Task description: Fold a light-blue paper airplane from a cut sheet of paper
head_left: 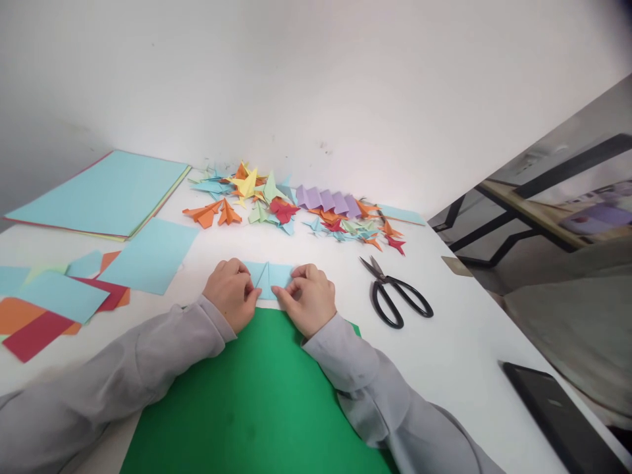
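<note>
Left hand (pixel 231 294) and right hand (pixel 311 297) flank blue paper (pixel 265 284).

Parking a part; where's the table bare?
Bare: table between scissors and black device; narrower strip between folded papers and left hand, right hand. Crowded: left side with loose paper pieces, back with folded papers, near middle with green sheet.
</note>
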The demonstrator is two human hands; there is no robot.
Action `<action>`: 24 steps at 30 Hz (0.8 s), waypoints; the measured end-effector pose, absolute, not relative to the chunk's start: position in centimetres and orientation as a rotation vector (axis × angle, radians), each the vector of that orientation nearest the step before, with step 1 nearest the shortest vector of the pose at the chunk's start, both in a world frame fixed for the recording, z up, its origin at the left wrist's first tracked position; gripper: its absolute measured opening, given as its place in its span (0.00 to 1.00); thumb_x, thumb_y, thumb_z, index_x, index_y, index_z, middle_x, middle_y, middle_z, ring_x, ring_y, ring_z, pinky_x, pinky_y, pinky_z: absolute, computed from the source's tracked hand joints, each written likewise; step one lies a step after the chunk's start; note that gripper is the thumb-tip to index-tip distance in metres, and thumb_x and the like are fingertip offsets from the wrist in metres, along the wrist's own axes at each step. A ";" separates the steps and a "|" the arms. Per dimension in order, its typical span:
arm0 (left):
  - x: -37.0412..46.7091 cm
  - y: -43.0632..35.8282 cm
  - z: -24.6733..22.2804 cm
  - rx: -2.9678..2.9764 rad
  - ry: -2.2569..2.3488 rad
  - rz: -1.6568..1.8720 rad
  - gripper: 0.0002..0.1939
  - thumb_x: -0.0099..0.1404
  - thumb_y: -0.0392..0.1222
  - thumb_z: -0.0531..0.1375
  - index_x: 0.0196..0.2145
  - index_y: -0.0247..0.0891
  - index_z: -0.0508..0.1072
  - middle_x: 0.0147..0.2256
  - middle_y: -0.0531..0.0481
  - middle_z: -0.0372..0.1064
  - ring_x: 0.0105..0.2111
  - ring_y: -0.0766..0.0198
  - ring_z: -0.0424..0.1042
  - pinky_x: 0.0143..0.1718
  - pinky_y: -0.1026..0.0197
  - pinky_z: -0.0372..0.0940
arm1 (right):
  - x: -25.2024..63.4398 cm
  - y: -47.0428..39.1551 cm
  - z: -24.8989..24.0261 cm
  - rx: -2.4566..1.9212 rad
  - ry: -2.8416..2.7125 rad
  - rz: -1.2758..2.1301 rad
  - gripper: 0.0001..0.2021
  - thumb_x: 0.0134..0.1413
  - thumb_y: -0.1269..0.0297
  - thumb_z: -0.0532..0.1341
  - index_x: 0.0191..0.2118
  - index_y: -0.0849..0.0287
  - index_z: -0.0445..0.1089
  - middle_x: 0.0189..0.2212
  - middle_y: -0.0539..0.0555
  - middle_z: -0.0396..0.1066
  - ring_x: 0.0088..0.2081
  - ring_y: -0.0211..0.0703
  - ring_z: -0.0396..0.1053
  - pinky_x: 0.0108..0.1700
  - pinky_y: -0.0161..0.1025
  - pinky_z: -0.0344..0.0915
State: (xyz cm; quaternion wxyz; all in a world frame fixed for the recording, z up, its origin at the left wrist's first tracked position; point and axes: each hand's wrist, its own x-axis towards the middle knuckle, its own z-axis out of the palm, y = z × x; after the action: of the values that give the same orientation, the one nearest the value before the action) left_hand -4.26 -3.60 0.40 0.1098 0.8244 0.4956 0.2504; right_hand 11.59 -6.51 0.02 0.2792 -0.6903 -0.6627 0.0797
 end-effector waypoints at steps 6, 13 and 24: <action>-4.3 -3.8 0.5 2.441 1.486 0.722 0.09 0.53 0.39 0.56 0.18 0.35 0.67 0.30 0.45 0.63 0.33 0.59 0.60 0.36 0.53 0.61 | 11.6 -6.4 0.0 -1.875 -1.740 0.216 0.14 0.41 0.55 0.62 0.15 0.57 0.66 0.33 0.52 0.64 0.39 0.47 0.61 0.39 0.45 0.52; -4.3 -3.8 0.6 2.452 1.485 0.703 0.09 0.52 0.38 0.56 0.17 0.35 0.66 0.31 0.45 0.63 0.33 0.59 0.60 0.36 0.53 0.61 | 11.8 -6.1 0.3 -1.924 -1.732 0.217 0.17 0.39 0.52 0.63 0.12 0.58 0.65 0.29 0.51 0.64 0.35 0.45 0.61 0.36 0.44 0.52; -4.3 -3.6 0.6 2.439 1.494 0.672 0.09 0.53 0.40 0.56 0.17 0.36 0.66 0.31 0.46 0.63 0.33 0.58 0.60 0.37 0.54 0.61 | 11.8 -6.6 0.0 -1.896 -1.768 0.140 0.16 0.41 0.52 0.61 0.14 0.58 0.64 0.31 0.52 0.64 0.35 0.45 0.60 0.36 0.44 0.52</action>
State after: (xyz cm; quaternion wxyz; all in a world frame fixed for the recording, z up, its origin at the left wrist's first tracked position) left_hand -4.29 -3.63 0.60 0.1019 0.8258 0.5058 0.2276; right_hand 11.76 -6.55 -0.03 0.2694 -0.7032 -0.6559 0.0521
